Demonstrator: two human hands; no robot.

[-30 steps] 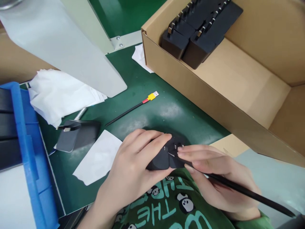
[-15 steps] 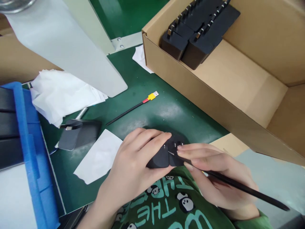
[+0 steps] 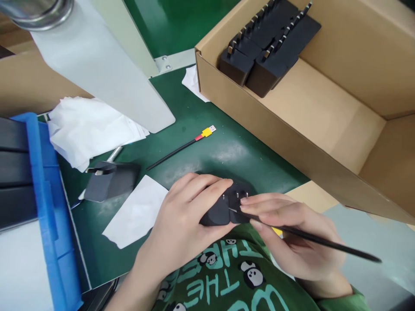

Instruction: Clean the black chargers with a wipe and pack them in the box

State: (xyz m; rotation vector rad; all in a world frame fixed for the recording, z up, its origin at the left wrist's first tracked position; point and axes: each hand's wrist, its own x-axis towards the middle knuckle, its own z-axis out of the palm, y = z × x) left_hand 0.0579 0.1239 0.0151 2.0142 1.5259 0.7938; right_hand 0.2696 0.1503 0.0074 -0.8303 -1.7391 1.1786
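Note:
My left hand (image 3: 186, 216) is wrapped over a black power adapter (image 3: 215, 214), its fingers across the top and thumb along the near side. Against its right side, at a narrow seam, lies another black adapter part (image 3: 238, 190) with small metal pins; whether it is a separate piece I cannot tell. A slim black tool (image 3: 327, 242) with a pale pointed tip is pinched in my right hand (image 3: 292, 229), its tip touching near the seam. Something yellow shows under the right hand, mostly hidden. A short black USB cable (image 3: 181, 147) with a yellow plug lies beyond my hands.
A cardboard box (image 3: 259, 123) at the right holds several black plug adapters (image 3: 259, 52). Another adapter (image 3: 113, 181) stands at the left, beside a white paper sheet (image 3: 136, 211) and a pile of white sheets (image 3: 94, 127). A blue crate (image 3: 53, 207) borders the left.
The view has shifted slightly. The tool's rear end has swung a little up and left with my right hand, while its tip stays at the seam. My left hand keeps its grip.

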